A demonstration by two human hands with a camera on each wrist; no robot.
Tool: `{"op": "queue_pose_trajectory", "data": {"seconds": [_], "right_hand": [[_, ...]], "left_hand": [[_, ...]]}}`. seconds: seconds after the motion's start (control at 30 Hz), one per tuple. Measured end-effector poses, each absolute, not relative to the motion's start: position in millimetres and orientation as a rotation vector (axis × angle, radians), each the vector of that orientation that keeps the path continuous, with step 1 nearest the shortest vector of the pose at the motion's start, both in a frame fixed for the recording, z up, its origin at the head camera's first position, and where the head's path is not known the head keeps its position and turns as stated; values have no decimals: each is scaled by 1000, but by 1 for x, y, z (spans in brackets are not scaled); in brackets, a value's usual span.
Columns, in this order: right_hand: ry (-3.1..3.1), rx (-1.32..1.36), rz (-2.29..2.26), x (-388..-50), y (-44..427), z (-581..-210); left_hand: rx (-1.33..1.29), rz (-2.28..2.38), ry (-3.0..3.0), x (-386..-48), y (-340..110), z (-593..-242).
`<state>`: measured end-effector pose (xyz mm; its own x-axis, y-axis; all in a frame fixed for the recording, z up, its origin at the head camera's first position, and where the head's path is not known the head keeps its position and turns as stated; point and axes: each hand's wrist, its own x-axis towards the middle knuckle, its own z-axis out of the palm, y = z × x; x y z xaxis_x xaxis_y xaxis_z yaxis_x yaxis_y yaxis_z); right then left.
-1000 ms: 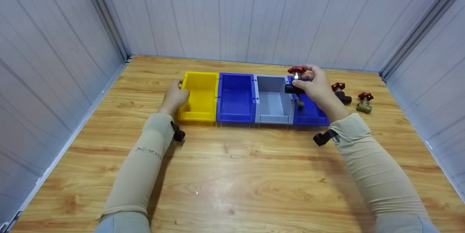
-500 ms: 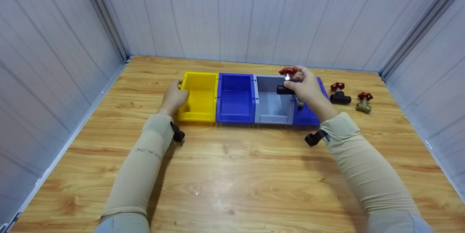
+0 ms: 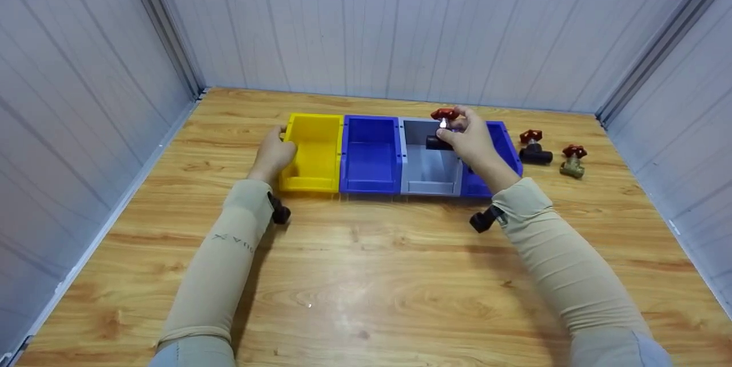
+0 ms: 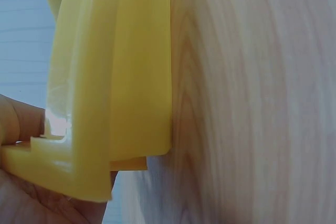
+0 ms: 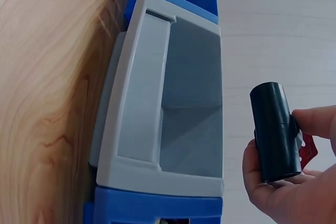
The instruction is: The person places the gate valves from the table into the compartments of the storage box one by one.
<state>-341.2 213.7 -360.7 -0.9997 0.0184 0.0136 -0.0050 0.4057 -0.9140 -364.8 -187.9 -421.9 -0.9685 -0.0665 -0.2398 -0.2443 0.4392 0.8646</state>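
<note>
My right hand (image 3: 476, 141) pinches a black-bodied valve (image 3: 439, 142) with a red handwheel (image 3: 444, 114), held above the grey bin (image 3: 432, 187). In the right wrist view the valve's black tube (image 5: 274, 132) hangs apart from the grey bin (image 5: 139, 93), thumb and fingers round its stem side. My left hand (image 3: 274, 152) grips the left wall of the yellow bin (image 3: 314, 152). The left wrist view has the fingers on both sides of the yellow rim (image 4: 79, 166). Left of the grey bin stands a blue bin (image 3: 372, 152); another blue bin (image 3: 503, 144) is partly behind my right hand.
Another black valve (image 3: 536, 154) with a red handwheel stands on the table right of the bins. Farther right is a brass valve (image 3: 572, 168) with a red handwheel. A small metallic part (image 5: 173, 221) shows inside the right blue bin. Panelled walls (image 3: 366, 30) enclose the table.
My right hand has carried the black valve leftward, from over the right blue bin to over the grey bin. The left hand and the bins have stayed in place.
</note>
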Motion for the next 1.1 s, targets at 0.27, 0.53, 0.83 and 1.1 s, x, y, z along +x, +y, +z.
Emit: {"op": "queue_pose_trajectory", "data": {"seconds": [0.27,0.53,0.83,1.1], "right_hand": [[-2585,-16,1720,-345,204,-369],[-2606,-11,1689,-346,196,-375],[-2633,-10,1686,-348,187,-382],[-2673,31,1573,-348,183,-388]], "left_hand": [[-279,1529,2524,-365,-188,-423],[-289,1537,2519,-365,-188,-423],[-287,1558,2526,-365,-187,-422],[-276,1554,2527,-362,-187,-421]]}}
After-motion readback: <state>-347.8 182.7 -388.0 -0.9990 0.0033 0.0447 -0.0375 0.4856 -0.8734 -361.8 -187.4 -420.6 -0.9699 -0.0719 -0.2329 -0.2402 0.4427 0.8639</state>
